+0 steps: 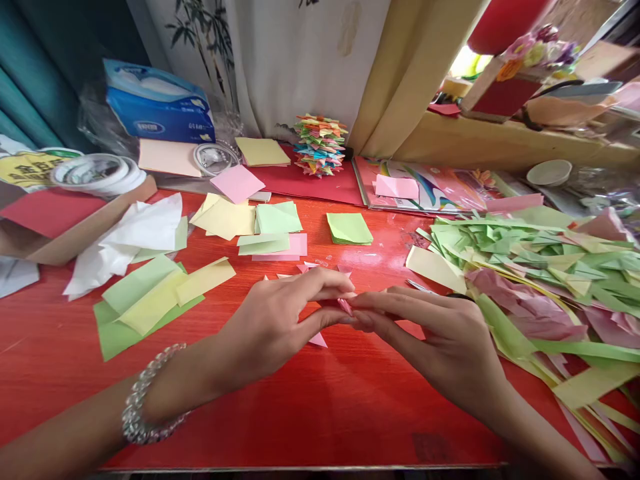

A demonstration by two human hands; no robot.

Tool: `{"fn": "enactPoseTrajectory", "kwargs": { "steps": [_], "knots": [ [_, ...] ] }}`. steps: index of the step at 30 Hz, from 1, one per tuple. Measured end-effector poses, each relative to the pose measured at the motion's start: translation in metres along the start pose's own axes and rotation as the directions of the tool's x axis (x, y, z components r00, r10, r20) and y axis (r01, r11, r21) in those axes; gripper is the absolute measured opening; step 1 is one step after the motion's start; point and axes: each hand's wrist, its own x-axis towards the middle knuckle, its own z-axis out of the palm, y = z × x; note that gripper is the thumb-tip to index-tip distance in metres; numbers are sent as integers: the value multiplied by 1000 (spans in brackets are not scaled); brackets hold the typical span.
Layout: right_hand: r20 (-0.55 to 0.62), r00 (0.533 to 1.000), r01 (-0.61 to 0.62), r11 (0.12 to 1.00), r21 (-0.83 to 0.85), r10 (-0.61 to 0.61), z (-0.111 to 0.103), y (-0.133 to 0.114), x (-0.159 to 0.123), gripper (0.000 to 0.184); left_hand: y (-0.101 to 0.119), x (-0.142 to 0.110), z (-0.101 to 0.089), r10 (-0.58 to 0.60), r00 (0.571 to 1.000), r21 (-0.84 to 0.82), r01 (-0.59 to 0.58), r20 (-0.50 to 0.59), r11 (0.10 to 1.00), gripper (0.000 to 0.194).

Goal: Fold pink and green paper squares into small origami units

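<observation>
A small folded piece of pink paper (345, 306) is pinched between both hands over the middle of the red table. My left hand (285, 310), with a clear bead bracelet on its wrist, closes thumb and fingers on the paper's left side. From the right, the fingertips of my right hand (430, 327) press on the same paper. Most of it is hidden by the fingers. Several pink paper points (318, 340) stick out behind and below my hands on the table. A stack of green paper squares (349, 228) lies just beyond them.
Cut and folded green, pink and yellow paper (540, 260) is heaped at the right. Loose yellow and green sheets (150, 300) lie at the left, near crumpled white tissue (135, 233). A colourful folded-paper tower (321, 145) stands at the back, right of a blue tissue pack (160, 107).
</observation>
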Motion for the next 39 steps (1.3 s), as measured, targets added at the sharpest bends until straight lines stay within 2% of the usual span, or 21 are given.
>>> {"fn": "enactPoseTrajectory", "kwargs": {
  "steps": [5,14,21,30,34,37,39],
  "knots": [
    [39,999,-7,1000,-3,7,-3,-1,1,16,1,-1,-2,-5,999,12,5,33,1000,19],
    [88,996,-23,999,23,21,-3,2,2,17,0,3,-2,73,996,27,-75,52,997,16],
    [35,999,31,999,-25,-30,-2,-1,1,16,0,4,-2,113,992,74,-118,57,990,15],
    [-6,993,117,978,-172,-120,0,2,-3,16,-3,5,0,138,988,41,-141,76,989,15],
    [-27,998,53,993,-104,-56,-1,1,-3,18,-1,5,-2,108,992,35,-110,59,993,17],
    [-100,995,-30,999,-19,28,-3,2,-4,33,1,5,-3,57,998,61,-59,31,996,16],
    [-123,988,-86,993,81,96,-5,2,-5,42,1,5,-3,65,998,93,-67,17,993,14]
  ]
}}
